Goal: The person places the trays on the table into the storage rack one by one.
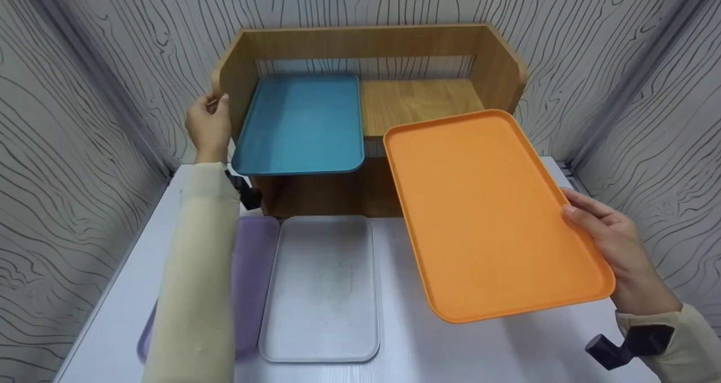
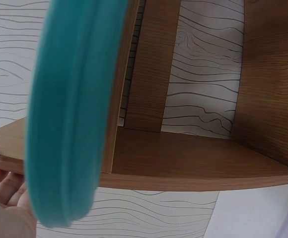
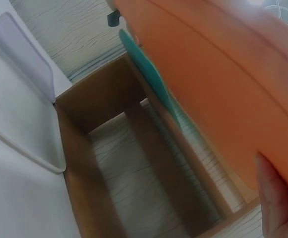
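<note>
Right hand [image 1: 614, 253] gripping the right edge of an orange tray [image 1: 490, 214] held tilted above the counter [image 1: 507, 343], left hand [image 1: 207, 127] clasping the wooden shelf's [image 1: 422, 101] left side panel, blue tray [image 1: 301, 124] on the shelf just beside it, white tray [image 1: 321, 293] and purple tray [image 1: 253, 270] lying between the hands.

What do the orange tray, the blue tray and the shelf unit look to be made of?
Orange tray: probably moulded plastic, matte, uniform colour, rounded corners and raised rim. Blue tray: likely the same plastic, matte, with a smooth rolled rim seen in the left wrist view. Shelf unit: wood or wood-look laminate board, shown by printed-looking grain and flat panels; which one cannot be told.
</note>
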`<state>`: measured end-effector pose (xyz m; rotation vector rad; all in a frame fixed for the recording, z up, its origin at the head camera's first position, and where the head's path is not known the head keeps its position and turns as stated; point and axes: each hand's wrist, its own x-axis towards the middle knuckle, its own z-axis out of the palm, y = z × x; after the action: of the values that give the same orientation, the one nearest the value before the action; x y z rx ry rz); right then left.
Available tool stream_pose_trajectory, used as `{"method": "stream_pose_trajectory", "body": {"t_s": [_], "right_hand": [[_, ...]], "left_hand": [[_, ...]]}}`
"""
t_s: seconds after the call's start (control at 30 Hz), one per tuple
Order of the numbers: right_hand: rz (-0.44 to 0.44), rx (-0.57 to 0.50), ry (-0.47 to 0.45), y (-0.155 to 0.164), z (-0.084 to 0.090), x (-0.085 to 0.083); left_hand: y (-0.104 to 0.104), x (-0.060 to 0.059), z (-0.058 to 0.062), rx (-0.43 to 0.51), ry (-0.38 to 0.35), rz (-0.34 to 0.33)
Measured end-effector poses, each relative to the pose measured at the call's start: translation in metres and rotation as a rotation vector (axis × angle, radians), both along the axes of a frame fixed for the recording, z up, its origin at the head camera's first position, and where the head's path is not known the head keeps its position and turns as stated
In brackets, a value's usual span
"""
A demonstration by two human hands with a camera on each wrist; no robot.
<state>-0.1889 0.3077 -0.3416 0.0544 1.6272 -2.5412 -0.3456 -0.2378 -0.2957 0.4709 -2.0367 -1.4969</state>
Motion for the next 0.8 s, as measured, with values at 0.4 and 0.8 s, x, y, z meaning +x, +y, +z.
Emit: {"method": "stream_pose_trajectory", "body": {"t_s": [0.4,0.8], "right_hand": [[-0.049,-0.100,-0.055,-0.028,0.025,-0.038],[-0.147,-0.143,-0.083,-0.055,0.040,-0.091]], "left_hand": [[0.001,0.000,0.000,0.034,-0.006,-0.012],[0.002,0.003,0.001,0.030,-0.010,-0.020]]}}
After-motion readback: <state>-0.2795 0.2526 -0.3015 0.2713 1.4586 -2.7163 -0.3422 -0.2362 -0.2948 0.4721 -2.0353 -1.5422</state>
